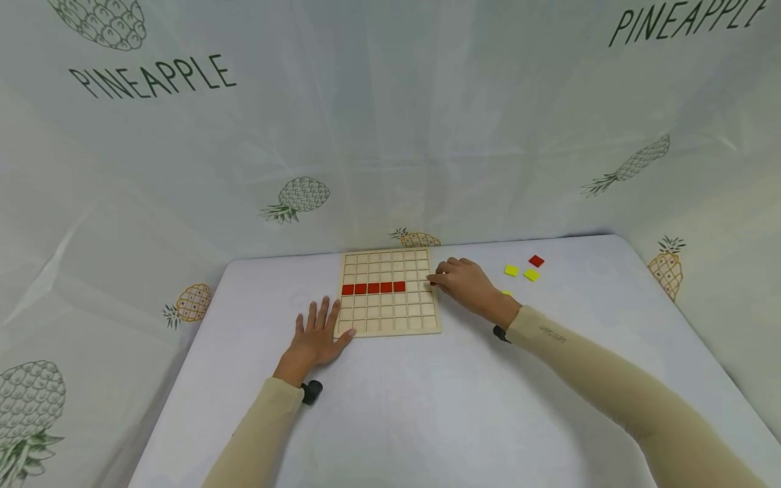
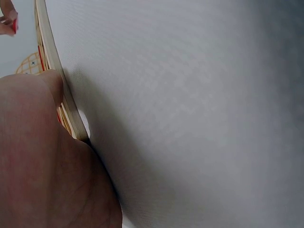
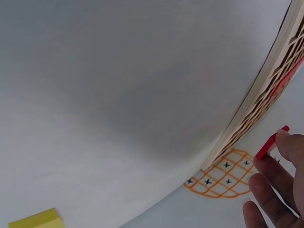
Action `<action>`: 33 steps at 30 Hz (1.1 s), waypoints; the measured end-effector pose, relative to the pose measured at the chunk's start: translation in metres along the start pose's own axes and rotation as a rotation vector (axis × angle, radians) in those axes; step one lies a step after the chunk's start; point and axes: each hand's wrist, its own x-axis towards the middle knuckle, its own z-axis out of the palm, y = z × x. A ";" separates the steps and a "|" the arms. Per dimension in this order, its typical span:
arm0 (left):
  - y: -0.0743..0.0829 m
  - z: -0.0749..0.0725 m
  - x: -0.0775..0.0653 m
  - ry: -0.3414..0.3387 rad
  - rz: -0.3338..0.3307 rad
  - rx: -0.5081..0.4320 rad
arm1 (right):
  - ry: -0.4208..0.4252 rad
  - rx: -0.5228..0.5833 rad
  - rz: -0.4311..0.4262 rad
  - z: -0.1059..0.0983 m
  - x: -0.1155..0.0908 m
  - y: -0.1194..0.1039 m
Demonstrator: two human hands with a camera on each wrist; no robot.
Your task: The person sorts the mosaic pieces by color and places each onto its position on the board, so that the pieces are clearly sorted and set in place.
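Note:
A wooden grid board [image 1: 388, 325] lies on the table, with a row of several red square tiles [image 1: 373, 288] set in its cells from the left side. My left hand [image 1: 316, 342] rests flat with spread fingers at the board's lower left corner; in the left wrist view its thumb [image 2: 54, 88] touches the board's edge. Between thumb and fingers my right hand [image 1: 466, 285] pinches another red tile [image 3: 271, 143], held above the table by the board's right edge. The board's cells [image 3: 259, 107] show edge-on in the right wrist view.
Right of the board lie loose yellow tiles [image 1: 531, 274] and a single red tile [image 1: 536, 261]. One yellow tile [image 1: 506, 293] is partly hidden behind the right wrist. A pineapple-printed sheet [image 1: 390, 135] hangs behind the white table [image 1: 403, 407].

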 end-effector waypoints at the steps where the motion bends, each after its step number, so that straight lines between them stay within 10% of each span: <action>1: 0.000 0.000 0.000 0.000 0.000 0.000 | 0.003 0.010 -0.003 0.000 0.002 -0.002; 33: 0.005 -0.008 -0.005 -0.015 0.000 -0.003 | -0.170 0.072 0.063 0.019 0.031 -0.024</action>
